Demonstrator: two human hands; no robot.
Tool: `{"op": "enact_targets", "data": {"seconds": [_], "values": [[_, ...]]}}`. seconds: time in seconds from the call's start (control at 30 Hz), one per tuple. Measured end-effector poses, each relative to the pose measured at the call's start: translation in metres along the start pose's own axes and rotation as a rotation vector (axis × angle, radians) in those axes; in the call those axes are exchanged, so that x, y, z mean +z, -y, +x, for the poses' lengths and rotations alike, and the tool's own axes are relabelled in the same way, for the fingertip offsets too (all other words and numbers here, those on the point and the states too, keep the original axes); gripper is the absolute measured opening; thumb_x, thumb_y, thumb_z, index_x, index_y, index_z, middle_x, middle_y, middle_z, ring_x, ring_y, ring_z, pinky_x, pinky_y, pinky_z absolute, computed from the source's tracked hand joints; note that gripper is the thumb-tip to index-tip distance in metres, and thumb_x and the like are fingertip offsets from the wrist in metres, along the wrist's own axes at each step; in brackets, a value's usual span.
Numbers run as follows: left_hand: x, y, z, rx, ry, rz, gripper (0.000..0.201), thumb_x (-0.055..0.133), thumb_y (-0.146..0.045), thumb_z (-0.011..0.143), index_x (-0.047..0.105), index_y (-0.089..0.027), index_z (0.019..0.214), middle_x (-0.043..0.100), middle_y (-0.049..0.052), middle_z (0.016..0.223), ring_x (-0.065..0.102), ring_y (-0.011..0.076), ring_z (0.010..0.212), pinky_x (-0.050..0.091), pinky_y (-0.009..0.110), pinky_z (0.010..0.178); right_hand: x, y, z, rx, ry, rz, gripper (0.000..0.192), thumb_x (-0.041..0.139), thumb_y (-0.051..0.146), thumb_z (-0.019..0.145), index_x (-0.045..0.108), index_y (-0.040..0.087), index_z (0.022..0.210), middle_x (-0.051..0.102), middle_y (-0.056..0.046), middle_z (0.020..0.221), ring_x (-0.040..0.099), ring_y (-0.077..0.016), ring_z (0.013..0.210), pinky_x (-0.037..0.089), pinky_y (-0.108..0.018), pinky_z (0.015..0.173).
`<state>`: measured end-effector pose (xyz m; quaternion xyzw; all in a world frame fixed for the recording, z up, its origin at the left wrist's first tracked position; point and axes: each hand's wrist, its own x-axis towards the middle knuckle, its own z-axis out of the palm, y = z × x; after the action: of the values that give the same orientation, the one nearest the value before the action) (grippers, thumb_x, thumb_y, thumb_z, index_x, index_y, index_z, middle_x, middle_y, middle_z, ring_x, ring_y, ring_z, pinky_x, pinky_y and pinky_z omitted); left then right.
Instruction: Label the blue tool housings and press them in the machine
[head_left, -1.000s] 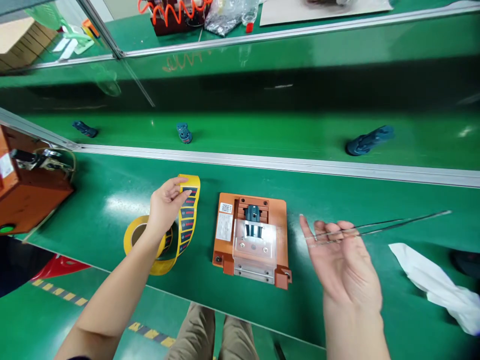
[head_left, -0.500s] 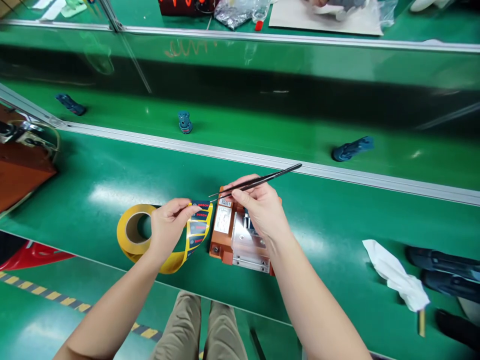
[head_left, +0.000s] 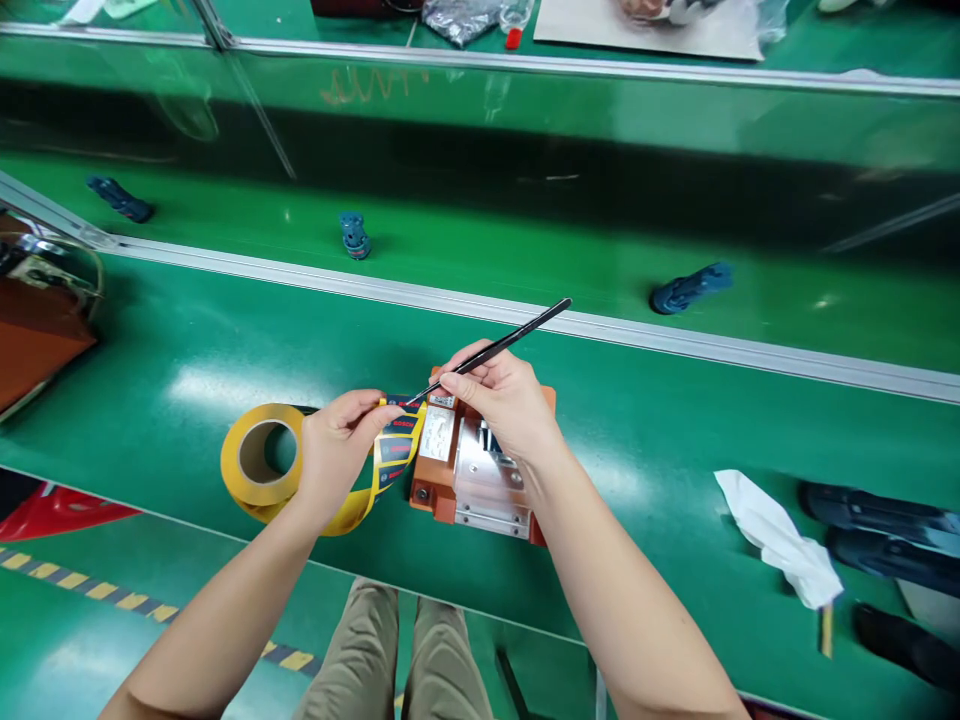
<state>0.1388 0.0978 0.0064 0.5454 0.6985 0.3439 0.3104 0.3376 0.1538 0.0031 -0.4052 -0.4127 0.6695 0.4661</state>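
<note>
Head view: tweezers (head_left: 495, 348) gripped by right hand (head_left: 504, 400) were lowered onto label strip (head_left: 397, 440) pinched by left hand (head_left: 337, 450); tips point lower-left, the long axis running diagonally.

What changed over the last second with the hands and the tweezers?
The right hand swung in from the right with the tweezers and now holds their tips at the label strip, above the orange jig. The left hand kept holding the strip by the yellow roll. The cloth stayed put.
</note>
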Motion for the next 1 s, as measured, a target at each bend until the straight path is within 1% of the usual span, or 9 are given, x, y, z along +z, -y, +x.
{"op": "enact_targets", "data": {"seconds": [0.13,0.27,0.37,0.5,0.63,0.7,0.8,0.87,1.0], "values": [[0.008,-0.003,0.020,0.067,0.082,0.339,0.049,0.043,-0.056,0.096,0.072,-0.019,0.109,0.077,0.009,0.087,0.071,0.0240,0.076,0.051,0.031,0.067,-0.021,0.004,-0.013,-0.042,-0.078,-0.085,0.029,0.083,0.039,0.075,0.063,0.021,0.087,0.074,-0.001,0.081,0.071,-0.0157,0.076,0.058,-0.031,0.073],[0.028,-0.003,0.041,0.105,0.139,0.749,0.065,0.042,-0.061,0.095,0.057,-0.010,0.132,0.075,0.019,0.085,0.072,0.0363,0.078,0.051,0.039,0.067,-0.051,0.011,-0.032,-0.031,-0.116,-0.175,0.028,0.080,0.040,0.079,0.062,0.021,0.090,0.074,0.000,0.080,0.071,-0.0160,0.075,0.058,-0.031,0.072],[0.035,-0.005,0.046,0.122,0.180,0.909,0.069,0.039,-0.062,0.095,0.048,-0.012,0.142,0.074,0.018,0.080,0.071,0.0376,0.073,0.051,0.040,0.063,-0.070,0.014,-0.046,-0.006,-0.113,-0.235,0.028,0.077,0.042,0.082,0.060,0.022,0.092,0.075,-0.001,0.082,0.072,-0.0168,0.078,0.058,-0.032,0.074],[0.029,-0.005,0.037,0.183,0.133,0.877,0.071,0.045,-0.063,0.093,0.047,-0.012,0.142,0.074,0.017,0.089,0.071,0.0351,0.081,0.052,0.040,0.069,-0.084,0.011,-0.059,-0.006,-0.110,-0.276,0.026,0.073,0.041,0.085,0.058,0.023,0.094,0.076,-0.001,0.084,0.073,-0.0175,0.082,0.057,-0.032,0.077],[0.028,-0.003,0.006,0.485,-0.004,0.651,0.045,0.056,-0.047,0.093,0.061,-0.016,0.126,0.072,0.015,0.106,0.066,0.0303,0.098,0.050,0.041,0.085,-0.089,0.003,-0.065,0.005,-0.119,-0.306,0.027,0.072,0.044,0.086,0.057,0.023,0.095,0.076,-0.002,0.086,0.073,-0.0190,0.084,0.056,-0.034,0.078],[0.035,-0.003,-0.021,0.664,0.076,0.509,0.028,0.059,-0.036,0.093,0.065,-0.021,0.117,0.073,0.009,0.105,0.066,0.0259,0.099,0.048,0.040,0.090,-0.090,-0.001,-0.066,0.004,-0.123,-0.314,0.028,0.072,0.045,0.086,0.057,0.023,0.095,0.075,-0.002,0.086,0.073,-0.0196,0.084,0.056,-0.034,0.078],[0.050,-0.001,-0.062,0.869,0.288,0.408,0.030,0.065,-0.031,0.090,0.065,-0.023,0.119,0.073,0.008,0.118,0.062,0.0255,0.115,0.044,0.042,0.101,-0.091,-0.004,-0.066,-0.012,-0.125,-0.318,0.028,0.072,0.045,0.086,0.057,0.023,0.094,0.075,-0.001,0.085,0.073,-0.0195,0.084,0.055,-0.034,0.078],[0.058,0.002,-0.081,0.905,0.343,0.425,0.037,0.067,-0.032,0.090,0.062,-0.020,0.125,0.069,0.011,0.129,0.058,0.0272,0.125,0.039,0.044,0.105,-0.091,-0.005,-0.065,-0.015,-0.118,-0.311,0.027,0.072,0.044,0.086,0.058,0.023,0.095,0.075,-0.001,0.085,0.072,-0.0190,0.083,0.055,-0.033,0.077],[0.065,0.006,-0.093,0.873,0.312,0.455,0.039,0.066,-0.028,0.090,0.061,-0.020,0.128,0.067,0.012,0.132,0.057,0.0278,0.129,0.036,0.045,0.106,-0.092,-0.006,-0.065,-0.013,-0.114,-0.297,0.027,0.072,0.043,0.086,0.057,0.023,0.095,0.075,-0.001,0.085,0.072,-0.0189,0.082,0.056,-0.034,0.077]]}}
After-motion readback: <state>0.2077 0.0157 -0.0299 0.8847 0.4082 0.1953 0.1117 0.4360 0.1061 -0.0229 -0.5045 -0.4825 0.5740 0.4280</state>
